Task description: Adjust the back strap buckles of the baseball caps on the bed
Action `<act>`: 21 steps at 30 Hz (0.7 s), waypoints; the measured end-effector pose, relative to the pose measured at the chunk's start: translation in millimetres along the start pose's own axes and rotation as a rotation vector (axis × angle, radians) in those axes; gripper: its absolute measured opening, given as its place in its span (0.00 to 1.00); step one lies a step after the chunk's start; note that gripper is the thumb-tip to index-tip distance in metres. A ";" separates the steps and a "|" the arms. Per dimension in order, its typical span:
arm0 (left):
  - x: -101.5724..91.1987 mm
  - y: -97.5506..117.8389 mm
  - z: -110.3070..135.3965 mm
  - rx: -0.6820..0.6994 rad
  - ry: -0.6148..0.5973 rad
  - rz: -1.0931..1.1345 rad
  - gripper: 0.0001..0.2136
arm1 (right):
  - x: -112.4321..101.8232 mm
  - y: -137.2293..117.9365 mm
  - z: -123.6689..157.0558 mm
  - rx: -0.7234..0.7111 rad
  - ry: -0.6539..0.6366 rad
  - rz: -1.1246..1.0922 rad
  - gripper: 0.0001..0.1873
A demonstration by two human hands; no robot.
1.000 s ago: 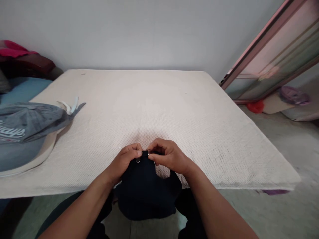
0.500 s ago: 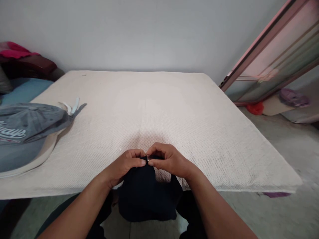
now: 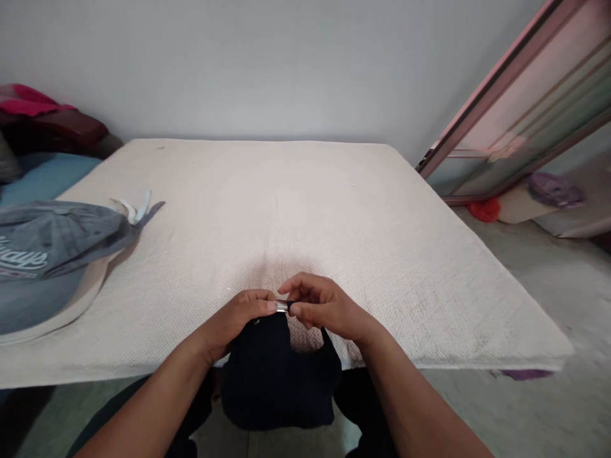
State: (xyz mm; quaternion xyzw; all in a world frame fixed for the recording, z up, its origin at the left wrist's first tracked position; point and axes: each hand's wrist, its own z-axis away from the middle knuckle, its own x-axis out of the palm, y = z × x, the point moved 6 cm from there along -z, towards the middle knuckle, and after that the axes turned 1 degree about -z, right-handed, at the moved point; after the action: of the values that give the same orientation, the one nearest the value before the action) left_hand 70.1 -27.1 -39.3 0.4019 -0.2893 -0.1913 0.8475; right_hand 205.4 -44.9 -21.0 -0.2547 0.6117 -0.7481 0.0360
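The right hand (image 3: pixel 324 308) is lifting its index finger (image 3: pixel 294 280), loosely holding the black strap (image 3: pixel 289 306) — now baring the silver metal buckle (image 3: pixel 281 306) the left hand (image 3: pixel 236 316) is pinching; the navy cloth cap (image 3: pixel 277 385) is hanging below.

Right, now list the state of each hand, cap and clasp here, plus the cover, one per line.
Left hand: pinching at the clasp's left end.
Right hand: thumb at the clasp's right end, index raised; grip unclear.
Metal clasp: partly hidden; fastened or not, unclear.
Dark cap: hanging below the hands.
Grey cap: lying over a pale cap.
Pale cap: mostly covered.
Cream cover: spread out.
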 end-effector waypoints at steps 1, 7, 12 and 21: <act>0.3 0.4 -0.4 0.012 -0.001 -0.006 0.09 | -0.4 -0.5 0.3 0.004 0.002 -0.012 0.13; 0.7 -0.6 -1.5 0.015 0.021 -0.036 0.12 | 1.7 -1.3 0.3 -0.022 -0.013 -0.082 0.12; 0.7 0.9 -2.1 0.043 0.025 0.003 0.12 | 0.8 0.1 -0.4 -0.044 -0.023 -0.151 0.11; -0.8 -0.8 -0.5 0.029 0.093 0.343 0.06 | -6.1 1.0 -2.6 -0.047 0.039 -0.136 0.09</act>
State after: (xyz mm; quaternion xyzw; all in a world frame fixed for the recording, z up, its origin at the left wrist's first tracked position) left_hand 69.8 -26.9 -40.5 0.3674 -0.3168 -0.0210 0.8742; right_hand 209.4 -40.6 -24.4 -0.2819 0.6109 -0.7391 -0.0324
